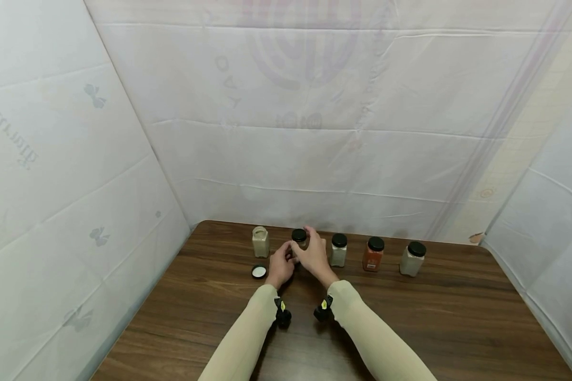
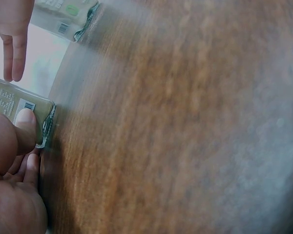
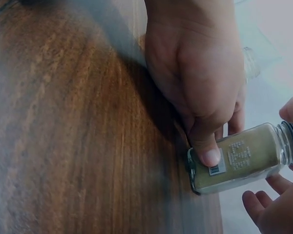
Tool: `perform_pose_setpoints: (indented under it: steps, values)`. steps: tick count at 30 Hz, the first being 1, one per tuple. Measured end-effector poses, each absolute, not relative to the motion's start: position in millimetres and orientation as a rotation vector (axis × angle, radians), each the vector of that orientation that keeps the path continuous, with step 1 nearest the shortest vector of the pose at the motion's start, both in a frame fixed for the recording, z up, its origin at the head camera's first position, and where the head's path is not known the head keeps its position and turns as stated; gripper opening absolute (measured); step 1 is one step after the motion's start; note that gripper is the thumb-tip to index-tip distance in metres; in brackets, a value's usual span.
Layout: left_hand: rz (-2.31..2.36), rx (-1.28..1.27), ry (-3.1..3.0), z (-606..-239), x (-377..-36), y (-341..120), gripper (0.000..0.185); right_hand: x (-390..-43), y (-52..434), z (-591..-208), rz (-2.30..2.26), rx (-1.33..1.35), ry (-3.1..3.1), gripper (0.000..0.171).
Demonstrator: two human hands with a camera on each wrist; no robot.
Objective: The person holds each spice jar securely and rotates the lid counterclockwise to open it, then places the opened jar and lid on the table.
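A glass spice jar [image 1: 299, 242] of olive-brown powder with a black lid [image 1: 298, 234] stands second from the left in a row on the wooden table [image 1: 434, 317]. My left hand [image 1: 286, 259] grips its lower body, the thumb [image 3: 211, 156] pressed on the barcode label of the jar [image 3: 244, 161]. My right hand [image 1: 307, 246] curls round the lid end, its fingers [image 3: 263, 204] beside the neck. The left wrist view shows the left thumb [image 2: 24, 122] on the jar [image 2: 12, 105] and right fingers [image 2: 12, 44] above.
At the far left of the row a lidless jar [image 1: 260, 242] stands, its black lid [image 1: 259, 272] lying upturned in front. Three capped jars, pale [image 1: 339, 250], orange-red [image 1: 373, 254] and pale [image 1: 412, 259], stand to the right. White sheeting walls the table's back and sides.
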State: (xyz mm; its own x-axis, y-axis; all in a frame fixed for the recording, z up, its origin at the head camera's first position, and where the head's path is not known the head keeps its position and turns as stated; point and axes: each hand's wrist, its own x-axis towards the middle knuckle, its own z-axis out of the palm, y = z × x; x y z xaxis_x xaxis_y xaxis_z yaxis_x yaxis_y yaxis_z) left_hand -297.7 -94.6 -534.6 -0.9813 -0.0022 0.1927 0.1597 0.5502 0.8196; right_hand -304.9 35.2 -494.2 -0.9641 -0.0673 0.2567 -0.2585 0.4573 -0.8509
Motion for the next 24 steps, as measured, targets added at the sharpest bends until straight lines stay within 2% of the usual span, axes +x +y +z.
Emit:
perform_pose_setpoints:
  steps: [3,11,24]
  values:
    - [-1.412,-0.128,-2.619,-534.6,-297.6,-94.9,0.052,-304.3,33.7,-496.3,1.537,0.256,-2.496,0.063]
    - [-1.379,-0.167,-2.586,-533.7,-295.6,-93.5,0.050,-304.8,31.6,-496.5,1.547,0.163,-2.489,0.056]
    - [-1.414,-0.122,-2.619,-535.3,-301.3,-95.0,0.052,-305.5,32.9,-492.5,1.516,0.232,-2.530,0.050]
